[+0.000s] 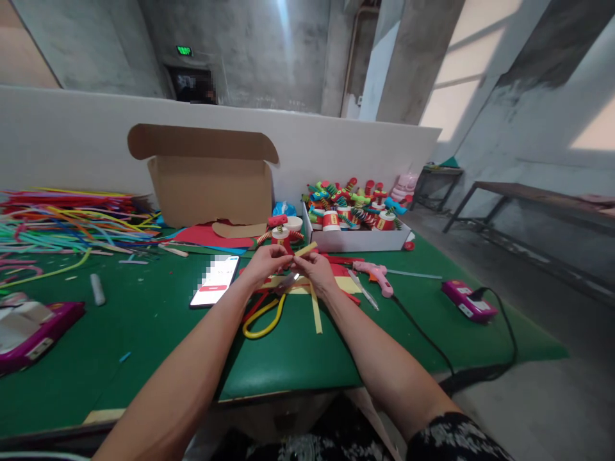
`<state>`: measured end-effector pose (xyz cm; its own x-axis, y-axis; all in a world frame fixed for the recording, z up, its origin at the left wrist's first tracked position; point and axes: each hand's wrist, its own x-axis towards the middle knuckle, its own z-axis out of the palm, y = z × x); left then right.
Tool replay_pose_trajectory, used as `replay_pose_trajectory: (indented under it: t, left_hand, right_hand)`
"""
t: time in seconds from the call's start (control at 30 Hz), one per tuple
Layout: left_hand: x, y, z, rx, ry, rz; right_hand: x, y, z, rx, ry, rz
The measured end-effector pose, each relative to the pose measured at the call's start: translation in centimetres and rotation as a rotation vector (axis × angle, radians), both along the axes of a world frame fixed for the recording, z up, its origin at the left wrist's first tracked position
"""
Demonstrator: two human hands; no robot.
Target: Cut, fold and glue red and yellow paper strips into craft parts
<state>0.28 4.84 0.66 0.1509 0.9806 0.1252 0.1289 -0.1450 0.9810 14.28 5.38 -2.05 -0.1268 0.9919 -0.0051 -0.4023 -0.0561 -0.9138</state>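
Observation:
My left hand (267,264) and my right hand (315,270) meet above the green table, fingertips pinched together. Between them is a pale yellow strip (307,248), its free end sticking up past the right fingers. Whatever else the fingertips cover is hidden. Just behind stands a small figure (281,235) made of a red-and-white cup with coiled arms. Below the hands lie another pale yellow strip (316,310), a looped yellow pipe cleaner (264,333) and red pieces. Scissors, partly hidden, seem to lie under my hands.
A phone (214,282) lies left of my hands. On the right are a pink glue gun (377,275), its cord, a clear pen-like tool (364,291) and a purple power strip (468,301). Behind stand a white box (358,241) of finished figures and an open cardboard box (211,189). Pipe cleaners (72,221) heap left.

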Motion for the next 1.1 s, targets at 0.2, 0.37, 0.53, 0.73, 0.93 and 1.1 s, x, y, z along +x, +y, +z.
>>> replay_pose_trajectory:
  t: [0.2,0.37,0.53,0.73,0.93,1.1]
  left_hand:
    - [0.5,0.0,-0.2,-0.004,-0.074,0.053]
    - [0.9,-0.2,-0.2,0.003,-0.096,0.079]
    - [1.2,-0.2,-0.2,-0.037,-0.136,0.098]
    - [1.2,-0.2,-0.3,0.018,-0.066,0.106]
    - [1.3,0.2,-1.0,-0.015,-0.104,0.083]
    - [1.3,0.5,-1.6,0.015,-0.121,0.085]
  right_hand:
    - [-0.2,-0.3,0.0,-0.029,0.02,-0.014]
    - [-0.2,-0.3,-0.1,-0.017,0.018,-0.028]
    - [-0.4,-0.1,-0.3,0.014,0.032,-0.075]
    - [-0.1,0.1,-0.5,-0.064,0.024,-0.039]
    - [-0.2,0.1,-0.6,0.03,0.006,-0.106]
    - [-0.2,0.0,-0.5,0.03,0.0,-0.08]
